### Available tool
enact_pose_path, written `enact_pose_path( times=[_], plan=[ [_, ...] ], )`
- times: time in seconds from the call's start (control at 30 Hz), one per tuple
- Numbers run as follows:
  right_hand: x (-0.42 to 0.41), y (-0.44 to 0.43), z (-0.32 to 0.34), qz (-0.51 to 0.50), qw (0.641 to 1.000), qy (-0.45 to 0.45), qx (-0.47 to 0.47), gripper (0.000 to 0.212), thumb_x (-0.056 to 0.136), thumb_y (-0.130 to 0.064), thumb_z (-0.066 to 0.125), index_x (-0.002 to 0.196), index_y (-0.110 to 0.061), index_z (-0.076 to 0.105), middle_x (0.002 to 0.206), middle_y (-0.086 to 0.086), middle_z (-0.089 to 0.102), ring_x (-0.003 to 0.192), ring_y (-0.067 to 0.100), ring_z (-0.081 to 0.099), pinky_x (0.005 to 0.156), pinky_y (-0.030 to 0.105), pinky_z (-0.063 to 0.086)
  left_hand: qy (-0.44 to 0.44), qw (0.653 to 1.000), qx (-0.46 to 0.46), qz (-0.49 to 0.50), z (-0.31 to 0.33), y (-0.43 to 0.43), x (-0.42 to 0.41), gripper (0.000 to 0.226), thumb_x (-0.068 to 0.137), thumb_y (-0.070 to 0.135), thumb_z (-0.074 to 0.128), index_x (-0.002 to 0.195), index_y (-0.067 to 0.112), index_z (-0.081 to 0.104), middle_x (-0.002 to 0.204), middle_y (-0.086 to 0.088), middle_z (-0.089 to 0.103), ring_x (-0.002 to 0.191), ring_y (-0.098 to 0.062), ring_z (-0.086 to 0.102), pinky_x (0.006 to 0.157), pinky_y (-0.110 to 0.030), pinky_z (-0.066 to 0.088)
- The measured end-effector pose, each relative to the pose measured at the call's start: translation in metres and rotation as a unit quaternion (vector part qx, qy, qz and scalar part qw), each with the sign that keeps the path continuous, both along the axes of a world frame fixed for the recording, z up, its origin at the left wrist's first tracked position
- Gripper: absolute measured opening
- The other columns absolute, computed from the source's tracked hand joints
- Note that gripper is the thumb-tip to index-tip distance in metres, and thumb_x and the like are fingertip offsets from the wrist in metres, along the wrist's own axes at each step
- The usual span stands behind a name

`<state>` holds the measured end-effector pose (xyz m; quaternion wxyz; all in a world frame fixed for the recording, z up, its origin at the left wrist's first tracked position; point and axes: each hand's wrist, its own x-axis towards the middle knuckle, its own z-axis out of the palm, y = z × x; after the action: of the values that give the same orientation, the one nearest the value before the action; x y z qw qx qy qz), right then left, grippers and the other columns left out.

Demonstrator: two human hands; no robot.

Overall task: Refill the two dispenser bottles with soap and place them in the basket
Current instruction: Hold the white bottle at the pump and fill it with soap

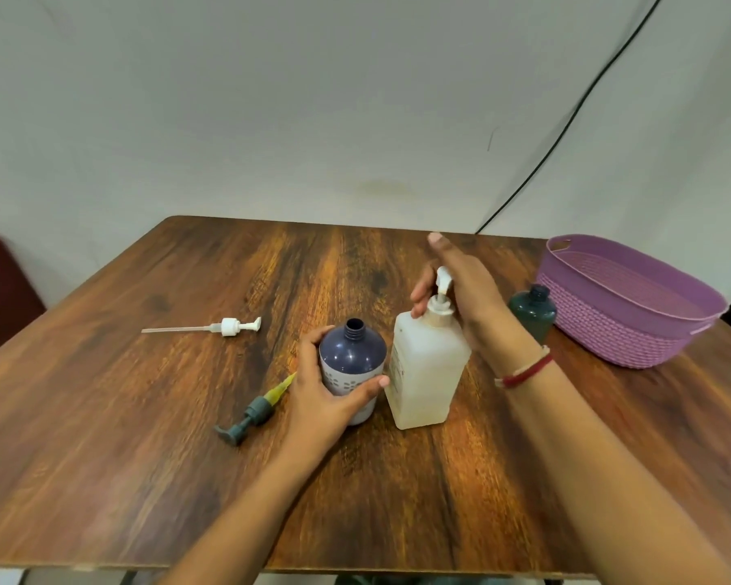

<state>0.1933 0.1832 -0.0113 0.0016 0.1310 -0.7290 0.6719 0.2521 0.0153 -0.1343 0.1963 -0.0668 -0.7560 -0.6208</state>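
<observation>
A person at a wooden worktop (144, 415) prepares to refill the first of two dispensers: the left hand (317, 399) wraps its fingers and thumb round the label band of the navy dispenser bottle (353, 352), which stands upright with its neck uncapped, touching or just beside the translucent soap refill bottle (427, 373). The right hand (465, 301) closes on the refill bottle's pump top (442, 295), fingers curled behind the collar and one digit pointing straight out. The dark green dispenser bottle (532, 310), also open, waits just in front of the purple basket (608, 335) at the right edge; no bottle can be seen inside the basket. Two removed pumps lie to the left, a white pump (231, 327) well apart and a grey pump (250, 415) with a yellowish tube near the left wrist. The step in hand looks to be either unscrewing the pump top to pour or pressing it to dispense, and which cannot be told. Either way, the spout or open mouth is best brought directly over the narrow navy neck before any soap moves, with the left hand bracing the bottle firmly against the worktop. A slow, steady flow should suit the small opening, and stopping short of the neck leaves room for the pump tube to go back in without overflow.
</observation>
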Motion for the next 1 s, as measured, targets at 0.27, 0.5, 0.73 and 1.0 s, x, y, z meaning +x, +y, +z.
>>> enact_pose_path(
  times=[0.27,0.5,0.73,1.0],
  plan=[
    [0.003,-0.032,-0.009,-0.160,0.982,0.084,-0.063,0.072,0.093,-0.061,0.035,0.041,-0.015,0.053,0.038,0.001,0.052,0.036,0.015,0.055,0.047,0.023,0.048,-0.002,1.000,-0.023,0.014,0.002,0.001,0.002,0.088,0.050,0.065,0.078,0.123,0.038,0.037,0.116,0.028,0.048,0.107,0.008,0.051,0.087,-0.018,0.045],
    [0.011,-0.014,-0.014,-0.054,0.991,0.100,-0.064,0.065,0.072,-0.072,0.042,0.063,-0.011,0.061,0.052,0.001,0.061,0.048,0.015,0.062,0.053,0.020,0.051,0.044,0.997,0.054,0.036,0.028,0.000,0.006,0.076,0.053,0.055,0.083,0.118,0.040,0.046,0.116,0.018,0.057,0.107,-0.003,0.057,0.089,-0.034,0.052],
    [0.011,-0.019,-0.012,-0.056,0.990,0.129,-0.031,0.048,0.084,-0.052,0.052,0.057,-0.014,0.063,0.054,-0.001,0.063,0.048,0.009,0.059,0.053,0.016,0.049,0.110,0.990,-0.068,0.055,0.066,-0.002,0.016,0.085,0.054,0.062,0.079,0.127,0.032,0.048,0.120,0.016,0.057,0.110,-0.005,0.057,0.089,-0.030,0.053],
    [0.007,-0.024,-0.015,-0.054,0.984,0.167,-0.028,0.047,0.092,-0.037,0.059,0.047,-0.025,0.058,0.046,-0.006,0.057,0.042,0.005,0.052,0.048,0.015,0.044,0.061,0.983,-0.143,0.092,0.069,-0.001,0.023,0.093,0.050,0.072,0.074,0.128,0.030,0.048,0.120,0.011,0.058,0.107,-0.007,0.057,0.086,-0.038,0.054]
  ],
)
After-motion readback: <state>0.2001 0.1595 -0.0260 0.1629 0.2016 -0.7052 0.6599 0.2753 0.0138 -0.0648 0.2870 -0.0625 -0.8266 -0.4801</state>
